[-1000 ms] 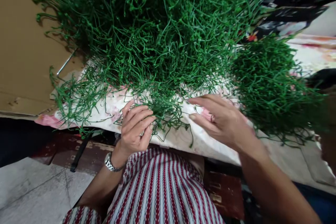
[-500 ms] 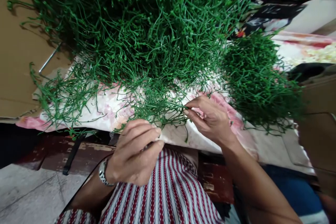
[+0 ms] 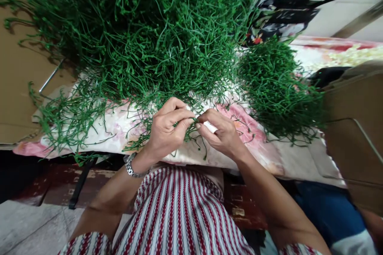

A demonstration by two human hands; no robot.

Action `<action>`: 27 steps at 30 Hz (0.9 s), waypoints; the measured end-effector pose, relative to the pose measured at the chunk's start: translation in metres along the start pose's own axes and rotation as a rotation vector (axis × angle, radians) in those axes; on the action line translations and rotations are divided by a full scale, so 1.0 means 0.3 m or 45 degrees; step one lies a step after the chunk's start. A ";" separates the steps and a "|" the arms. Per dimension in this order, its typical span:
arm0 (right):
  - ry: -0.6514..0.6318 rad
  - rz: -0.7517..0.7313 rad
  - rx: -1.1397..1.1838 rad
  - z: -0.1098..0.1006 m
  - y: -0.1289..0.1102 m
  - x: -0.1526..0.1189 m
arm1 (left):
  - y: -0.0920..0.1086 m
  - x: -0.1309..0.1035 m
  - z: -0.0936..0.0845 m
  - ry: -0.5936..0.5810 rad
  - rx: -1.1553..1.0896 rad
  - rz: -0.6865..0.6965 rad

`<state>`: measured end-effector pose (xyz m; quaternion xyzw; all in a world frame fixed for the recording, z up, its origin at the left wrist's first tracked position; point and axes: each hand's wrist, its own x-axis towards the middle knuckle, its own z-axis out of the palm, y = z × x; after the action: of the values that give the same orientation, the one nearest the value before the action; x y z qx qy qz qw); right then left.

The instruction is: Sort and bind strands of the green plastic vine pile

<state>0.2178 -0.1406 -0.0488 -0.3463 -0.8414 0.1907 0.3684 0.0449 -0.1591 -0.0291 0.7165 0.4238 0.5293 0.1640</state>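
Since the earlier frame, the left hand (image 3: 169, 127) has been brought up to the right hand (image 3: 220, 133) above the cloth (image 3: 221, 157). The box (image 3: 353, 103) is cut off at right, its contents unseen; those of the bag (image 3: 279, 26) cannot be discerned. Between narrowly pinched fingertips of both hands, a green stem (image 3: 195, 120) is held, largely hidden.
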 end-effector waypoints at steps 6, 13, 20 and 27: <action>0.080 0.114 0.219 -0.026 0.012 -0.008 | -0.012 0.052 0.013 0.203 -0.223 -0.124; 0.330 0.193 0.370 -0.004 0.020 -0.015 | -0.017 0.040 0.034 0.055 -0.261 -0.198; 0.175 0.012 0.053 -0.083 0.002 0.006 | 0.029 0.062 -0.012 -0.132 0.413 0.201; 0.066 -0.060 0.048 -0.068 -0.014 -0.006 | 0.012 0.056 0.035 -0.356 0.472 0.306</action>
<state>0.2322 -0.1434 -0.0339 -0.3241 -0.8358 0.1889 0.4009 0.0573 -0.1458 -0.0201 0.8457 0.3985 0.3542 0.0227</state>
